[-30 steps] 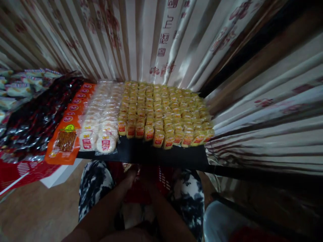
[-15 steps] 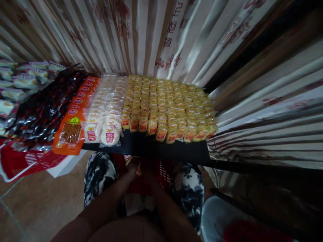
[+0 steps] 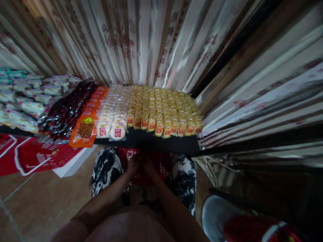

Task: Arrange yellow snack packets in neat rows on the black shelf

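Reaching down into a red basket (image 3: 161, 164) held between the knees, under the near edge of the black table (image 3: 151, 144).

Head view: left hand (image 3: 133, 163) and right hand (image 3: 148, 164) close together, low inside the basket, dim and blurred; cannot tell how far the fingers are closed or whether anything is gripped. On the table: yellow snack packets (image 3: 164, 112) in tight rows at right, white round cakes (image 3: 112, 117) beside them at left, then orange packets (image 3: 84, 129) and dark wrappers (image 3: 64, 112) further left. Bare strip along the near edge.

Judged step: taking stock from the basket. Next move likely calls for lifting a packet clear and setting it at the near row.
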`<state>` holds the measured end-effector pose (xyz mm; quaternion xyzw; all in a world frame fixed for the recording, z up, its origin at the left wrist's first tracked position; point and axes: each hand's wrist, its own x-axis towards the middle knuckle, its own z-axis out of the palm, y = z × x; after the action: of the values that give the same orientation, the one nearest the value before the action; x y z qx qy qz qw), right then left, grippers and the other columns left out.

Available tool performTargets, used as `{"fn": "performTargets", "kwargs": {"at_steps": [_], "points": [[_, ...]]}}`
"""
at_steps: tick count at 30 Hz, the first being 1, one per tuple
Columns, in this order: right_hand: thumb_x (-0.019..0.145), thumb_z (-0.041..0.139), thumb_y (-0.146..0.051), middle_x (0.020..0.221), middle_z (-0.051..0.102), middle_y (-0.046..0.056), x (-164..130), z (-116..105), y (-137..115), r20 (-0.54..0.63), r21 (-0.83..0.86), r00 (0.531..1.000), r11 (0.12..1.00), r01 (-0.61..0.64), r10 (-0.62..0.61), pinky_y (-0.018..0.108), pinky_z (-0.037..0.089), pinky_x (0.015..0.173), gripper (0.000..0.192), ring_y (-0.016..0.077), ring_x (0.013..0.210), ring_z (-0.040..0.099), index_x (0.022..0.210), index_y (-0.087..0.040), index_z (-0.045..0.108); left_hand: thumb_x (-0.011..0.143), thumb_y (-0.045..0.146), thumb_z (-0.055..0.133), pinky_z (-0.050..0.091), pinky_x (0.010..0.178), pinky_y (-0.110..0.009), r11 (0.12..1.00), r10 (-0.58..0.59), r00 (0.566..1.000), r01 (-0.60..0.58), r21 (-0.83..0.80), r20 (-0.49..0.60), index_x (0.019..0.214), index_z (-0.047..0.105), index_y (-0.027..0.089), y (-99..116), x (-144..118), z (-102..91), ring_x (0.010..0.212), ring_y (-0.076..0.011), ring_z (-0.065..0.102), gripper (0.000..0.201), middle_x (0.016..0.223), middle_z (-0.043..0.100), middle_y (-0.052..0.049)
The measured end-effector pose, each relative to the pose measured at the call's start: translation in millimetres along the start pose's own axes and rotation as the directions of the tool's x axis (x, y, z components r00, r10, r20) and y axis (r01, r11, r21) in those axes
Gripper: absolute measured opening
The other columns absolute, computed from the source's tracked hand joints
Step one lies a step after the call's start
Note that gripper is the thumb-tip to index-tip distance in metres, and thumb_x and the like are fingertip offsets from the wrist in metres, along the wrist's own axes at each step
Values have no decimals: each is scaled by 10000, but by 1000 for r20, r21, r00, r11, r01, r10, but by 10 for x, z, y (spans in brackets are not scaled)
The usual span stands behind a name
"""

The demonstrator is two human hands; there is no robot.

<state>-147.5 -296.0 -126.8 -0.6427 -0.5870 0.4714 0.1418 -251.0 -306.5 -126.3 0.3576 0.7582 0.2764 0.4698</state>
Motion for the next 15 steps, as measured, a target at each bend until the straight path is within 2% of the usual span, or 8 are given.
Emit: {"fn": "performTargets", "kwargs": {"at_steps": [5, 8, 12, 15], "points": [[805, 496, -164, 1057, 673, 101, -199, -123, -204, -32, 17, 999, 999, 45, -44, 293, 471, 837, 272, 196, 965, 635, 1047, -175, 619, 724, 151, 591, 473, 744, -283, 998, 55, 998, -55, 41, -20, 961, 622, 157, 57, -212, -185, 851, -201, 654, 239, 848, 696, -86], [786, 519, -168, 1077, 667, 86, -317, -220, -333, -44, 62, 991, 989, 131, -128, 315, 460, 875, 278, 195, 994, 622, 1045, -197, 615, 746, 209, 571, 478, 758, -293, 985, 171, 984, -170, 34, -42, 940, 605, 187, 108, -358, -310, 838, -184, 639, 198, 850, 683, -51], [752, 520, -160, 999, 682, 49, -429, -362, -504, -106, 179, 952, 936, 303, -288, 333, 476, 868, 256, 183, 945, 629, 984, -213, 615, 759, 233, 519, 479, 774, -313, 913, 408, 908, -408, 29, -94, 947, 574, 179, 272, -539, -468, 814, -171, 602, 203, 879, 645, -38], [740, 527, -186, 968, 675, 36, -447, -472, -641, -171, 277, 917, 875, 396, -361, 314, 504, 825, 273, 165, 872, 637, 1002, -215, 600, 768, 231, 495, 470, 819, -339, 858, 510, 846, -513, 22, -154, 1020, 555, 163, 501, -636, -553, 875, -184, 590, 268, 967, 626, -68]]}}
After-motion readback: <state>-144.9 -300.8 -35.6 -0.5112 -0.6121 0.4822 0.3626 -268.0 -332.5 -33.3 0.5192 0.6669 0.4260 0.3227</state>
